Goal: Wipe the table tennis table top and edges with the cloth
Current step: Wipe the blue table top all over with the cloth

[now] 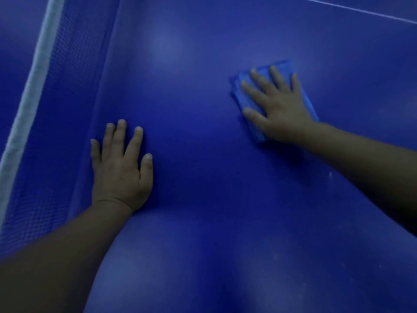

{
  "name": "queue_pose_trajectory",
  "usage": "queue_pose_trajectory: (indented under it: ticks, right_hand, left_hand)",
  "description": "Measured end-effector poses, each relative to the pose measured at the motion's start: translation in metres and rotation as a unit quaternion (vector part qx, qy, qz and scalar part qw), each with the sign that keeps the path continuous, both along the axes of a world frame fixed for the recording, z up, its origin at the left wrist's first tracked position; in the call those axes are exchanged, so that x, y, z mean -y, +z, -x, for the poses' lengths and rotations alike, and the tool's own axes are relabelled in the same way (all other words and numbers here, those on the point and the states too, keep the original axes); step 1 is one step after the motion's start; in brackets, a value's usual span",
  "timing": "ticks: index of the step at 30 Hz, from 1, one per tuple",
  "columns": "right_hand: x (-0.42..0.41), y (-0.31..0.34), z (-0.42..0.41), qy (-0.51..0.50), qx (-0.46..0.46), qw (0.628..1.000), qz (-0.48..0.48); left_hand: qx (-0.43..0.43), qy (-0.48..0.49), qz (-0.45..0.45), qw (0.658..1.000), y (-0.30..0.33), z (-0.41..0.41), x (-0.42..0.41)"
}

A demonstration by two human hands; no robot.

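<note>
A folded blue cloth (282,66) lies flat on the dark blue table tennis table top (203,98), right of centre. My right hand (275,102) presses on it with spread, straight fingers and covers most of it. My left hand (120,166) rests palm down on the bare table top to the left, fingers straight, holding nothing. It lies close to the foot of the net.
The net (58,109) with its white top band (33,86) runs diagonally along the left side. A thin white line (352,7) crosses the table at the top right. Pale specks (330,175) dot the surface below my right forearm.
</note>
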State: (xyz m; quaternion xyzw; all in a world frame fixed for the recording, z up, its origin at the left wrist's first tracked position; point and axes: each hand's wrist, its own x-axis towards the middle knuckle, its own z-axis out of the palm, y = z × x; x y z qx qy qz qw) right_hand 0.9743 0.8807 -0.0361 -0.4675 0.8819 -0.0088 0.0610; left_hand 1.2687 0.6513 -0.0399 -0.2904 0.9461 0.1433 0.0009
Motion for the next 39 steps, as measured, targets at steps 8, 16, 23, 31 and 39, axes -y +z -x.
queue_pose_trajectory:
  ticks: [8, 16, 23, 31, 39]
  right_hand:
    - [0.017, -0.005, -0.152, 0.230, 0.014, 0.971, 0.063]
    - [-0.026, -0.006, -0.143, 0.276, 0.006, 0.961, 0.016]
    - [0.040, 0.011, -0.118, -0.092, 0.011, 0.996, -0.006]
    - [-0.028, 0.006, -0.268, 0.363, 0.031, 0.931, -0.008]
    - [0.018, 0.015, -0.149, -0.116, 0.034, 0.992, -0.019]
  left_hand:
    - [-0.003, -0.008, -0.005, 1.000, 0.002, 0.000, 0.001]
    - [0.006, -0.007, -0.016, 1.000, 0.003, -0.002, 0.001]
    - [-0.020, -0.015, -0.104, 0.994, 0.011, -0.009, 0.008]
    - [-0.040, -0.093, -0.049, 0.994, 0.007, -0.179, -0.048]
    - [0.026, -0.134, 0.022, 0.990, -0.002, -0.203, -0.052]
